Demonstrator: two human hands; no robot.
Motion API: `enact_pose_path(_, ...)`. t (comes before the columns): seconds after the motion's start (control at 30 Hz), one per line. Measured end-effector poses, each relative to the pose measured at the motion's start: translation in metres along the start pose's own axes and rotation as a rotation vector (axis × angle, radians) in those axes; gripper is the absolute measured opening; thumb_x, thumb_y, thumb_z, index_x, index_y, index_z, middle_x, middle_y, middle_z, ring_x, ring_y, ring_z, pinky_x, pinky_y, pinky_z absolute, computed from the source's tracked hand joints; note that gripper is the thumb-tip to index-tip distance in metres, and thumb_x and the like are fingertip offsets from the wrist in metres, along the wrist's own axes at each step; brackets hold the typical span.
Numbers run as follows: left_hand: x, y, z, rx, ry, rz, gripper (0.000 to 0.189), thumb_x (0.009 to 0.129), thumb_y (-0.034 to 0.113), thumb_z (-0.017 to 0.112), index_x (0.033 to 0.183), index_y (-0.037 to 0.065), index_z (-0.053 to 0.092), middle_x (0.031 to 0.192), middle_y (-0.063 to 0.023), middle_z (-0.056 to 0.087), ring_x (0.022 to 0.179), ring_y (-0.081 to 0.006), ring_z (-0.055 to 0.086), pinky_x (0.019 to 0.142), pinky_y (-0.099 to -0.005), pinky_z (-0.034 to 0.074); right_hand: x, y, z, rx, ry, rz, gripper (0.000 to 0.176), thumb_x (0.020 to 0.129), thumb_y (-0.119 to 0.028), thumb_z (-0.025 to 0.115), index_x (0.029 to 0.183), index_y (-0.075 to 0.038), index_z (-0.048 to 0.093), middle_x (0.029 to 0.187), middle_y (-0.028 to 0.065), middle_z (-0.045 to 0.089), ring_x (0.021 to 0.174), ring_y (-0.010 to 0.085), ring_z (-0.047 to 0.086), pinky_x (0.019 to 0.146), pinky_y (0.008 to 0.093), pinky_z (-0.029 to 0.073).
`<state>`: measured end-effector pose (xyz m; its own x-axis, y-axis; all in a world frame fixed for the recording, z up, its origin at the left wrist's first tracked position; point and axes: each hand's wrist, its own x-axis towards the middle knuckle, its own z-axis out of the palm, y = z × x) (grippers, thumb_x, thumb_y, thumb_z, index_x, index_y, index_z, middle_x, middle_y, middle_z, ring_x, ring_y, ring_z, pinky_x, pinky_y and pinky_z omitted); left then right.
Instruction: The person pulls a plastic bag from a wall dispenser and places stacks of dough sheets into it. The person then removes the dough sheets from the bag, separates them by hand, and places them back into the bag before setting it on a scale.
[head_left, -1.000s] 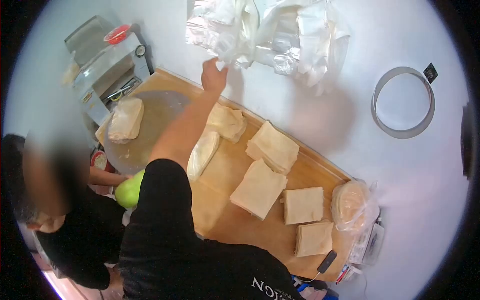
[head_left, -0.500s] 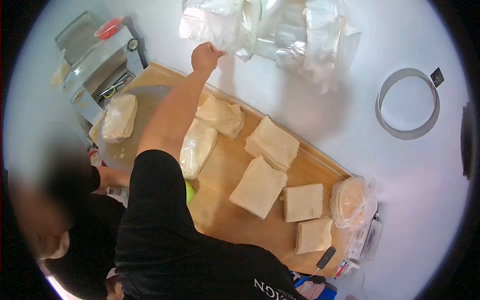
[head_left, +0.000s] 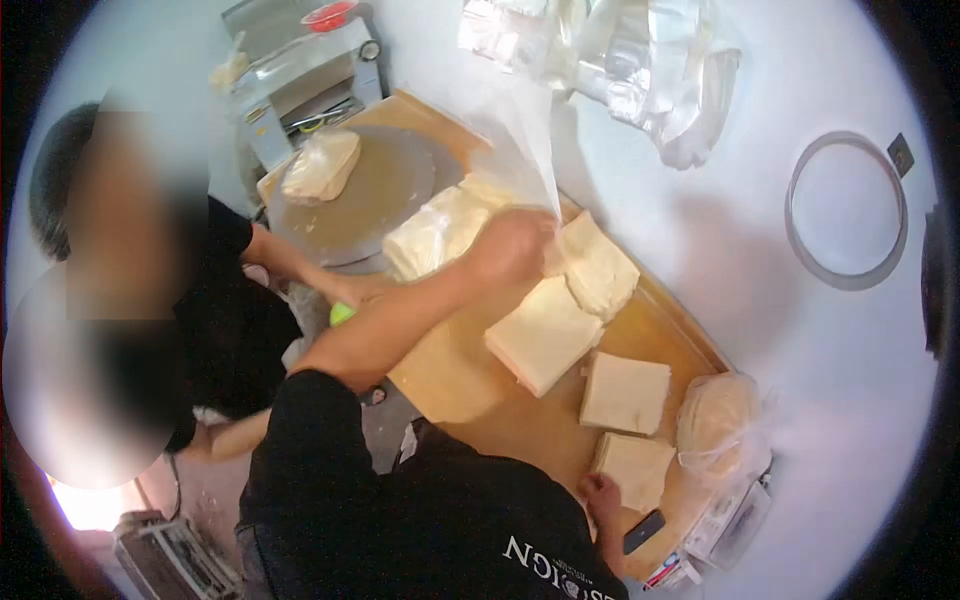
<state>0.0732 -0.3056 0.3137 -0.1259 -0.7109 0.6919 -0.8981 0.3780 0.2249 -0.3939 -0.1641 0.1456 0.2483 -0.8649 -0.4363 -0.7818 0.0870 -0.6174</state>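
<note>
My left hand (head_left: 515,245) is closed on a thin clear plastic bag (head_left: 535,140), which stretches upward from it, blurred by motion. It is over the table, beside a stack of pale sheets (head_left: 600,268); another stack (head_left: 543,335) lies just below. My right hand (head_left: 600,495) is curled at the lower left edge of a smaller square stack (head_left: 635,468); anything between its fingers is hidden. One more square stack (head_left: 625,393) lies above that one. Left of my left hand is a plastic-wrapped pale stack (head_left: 435,232).
A co-worker (head_left: 240,300) stands at the left, one hand (head_left: 368,290) by a green object (head_left: 342,313). Clear bags (head_left: 650,70) hang on the wall. A wrapped bundle (head_left: 320,165) lies on a round grey board (head_left: 390,190). Bagged round sheets (head_left: 715,420) and a phone (head_left: 643,532) are right.
My left hand has come down from the hanging bags to the table with a clear bag. My right hand has come into view at the lower stack. The view has shifted.
</note>
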Motion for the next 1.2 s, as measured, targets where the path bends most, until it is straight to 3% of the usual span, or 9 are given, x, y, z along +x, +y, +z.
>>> enact_pose_path(0.07, -0.048, 0.067, 0.004, -0.179, -0.072, -0.014, 0.013, 0.067, 0.005, 0.064, 0.075, 0.001, 0.055, 0.076, -0.0185, 0.056, 0.081, -0.0401, 0.059, 0.068, -0.0472, 0.048, 0.005, -0.063, -0.035, 0.261, 0.02, -0.155, 0.02, 0.085, -0.014, 0.065, 0.097, 0.002, 0.065, 0.077, 0.0072, 0.066, 0.074, 0.0171, 0.063, 0.072, 0.032, 0.051)
enact_pose_path(0.27, -0.113, 0.226, -0.026, -0.468, -0.652, -0.441, 0.026, 0.072, 0.005, 0.066, 0.095, 0.01, 0.054, 0.082, -0.014, 0.06, 0.076, -0.0376, 0.061, 0.063, -0.0436, 0.048, -0.01, -0.183, -0.098, 0.109, 0.08, -1.023, 0.076, 0.068, -0.021, 0.081, 0.134, -0.003, 0.047, 0.13, 0.0145, 0.054, 0.121, 0.0272, 0.052, 0.103, 0.0402, 0.041)
enact_pose_path(0.33, -0.12, 0.252, -0.038, -0.498, -0.628, -0.421, 0.027, 0.074, 0.005, 0.065, 0.098, 0.01, 0.054, 0.084, -0.0133, 0.06, 0.077, -0.037, 0.062, 0.064, -0.0431, 0.048, -0.015, -0.192, -0.095, 0.122, -0.31, -1.121, 0.084, 0.065, -0.026, 0.083, 0.137, -0.005, 0.045, 0.131, 0.015, 0.054, 0.126, 0.0334, 0.049, 0.11, 0.0453, 0.034)
enact_pose_path(0.47, -0.128, 0.272, -0.06, -0.68, -0.483, -0.397, 0.028, 0.075, 0.002, 0.066, 0.1, 0.011, 0.056, 0.085, -0.0129, 0.063, 0.08, -0.0358, 0.063, 0.067, -0.0427, 0.048, -0.008, -0.154, -0.067, 0.07, -0.758, -0.801, 0.079, 0.067, -0.032, 0.084, 0.132, -0.002, 0.05, 0.124, 0.0193, 0.059, 0.116, 0.0305, 0.057, 0.098, 0.0396, 0.044)
enact_pose_path(0.67, -0.129, 0.239, -0.085, -0.648, -0.42, -0.432, 0.027, 0.078, -0.002, 0.061, 0.103, 0.008, 0.06, 0.091, -0.0089, 0.063, 0.075, -0.021, 0.061, 0.067, -0.0323, 0.048, -0.013, -0.126, -0.066, -0.054, -0.797, -0.539, 0.037, 0.077, -0.024, 0.076, 0.102, 0.002, 0.068, 0.089, 0.0129, 0.071, 0.086, 0.022, 0.068, 0.079, 0.0321, 0.052)
enact_pose_path(0.77, -0.149, 0.191, -0.069, -0.828, -0.179, -0.745, 0.027, 0.088, 0.005, 0.061, 0.115, 0.007, 0.058, 0.1, -0.0057, 0.065, 0.079, -0.0176, 0.062, 0.072, -0.032, 0.051, -0.01, -0.109, -0.07, 0.07, -0.741, -0.48, 0.026, 0.078, -0.019, 0.074, 0.091, 0.004, 0.07, 0.079, 0.0078, 0.071, 0.079, 0.0194, 0.068, 0.073, 0.0309, 0.053)
enact_pose_path(1.03, -0.279, 0.196, 0.0, -1.867, 0.122, -1.38, 0.058, 0.102, 0.045, 0.036, 0.139, 0.0, 0.039, 0.133, -0.0138, 0.053, 0.121, -0.0271, 0.052, 0.108, -0.0437, 0.037, -0.029, -0.058, -0.04, 1.377, -0.476, -0.237, 0.035, 0.088, -0.011, 0.062, 0.121, 0.0, 0.055, 0.102, 0.0101, 0.066, 0.088, 0.0228, 0.066, 0.083, 0.0405, 0.055)
enact_pose_path(1.13, -0.34, 0.218, 0.065, -2.654, 0.007, -0.826, 0.054, 0.101, 0.036, 0.044, 0.141, 0.001, 0.038, 0.138, -0.0133, 0.049, 0.124, -0.025, 0.051, 0.107, -0.0424, 0.038, -0.034, -0.039, -0.019, 1.559, -0.273, -0.115, 0.026, 0.092, -0.011, 0.057, 0.117, -0.003, 0.058, 0.096, 0.0098, 0.067, 0.088, 0.0232, 0.065, 0.081, 0.0411, 0.055)
enact_pose_path(1.2, -0.315, 0.247, 0.06, -2.262, -0.06, -1.054, 0.048, 0.1, 0.031, 0.049, 0.136, 0.001, 0.043, 0.132, -0.0119, 0.054, 0.117, -0.0224, 0.054, 0.102, -0.0396, 0.042, -0.032, -0.02, -0.008, 1.569, -0.25, -0.062, 0.025, 0.093, -0.011, 0.057, 0.116, -0.004, 0.058, 0.096, 0.0093, 0.066, 0.089, 0.0226, 0.065, 0.082, 0.0402, 0.054)
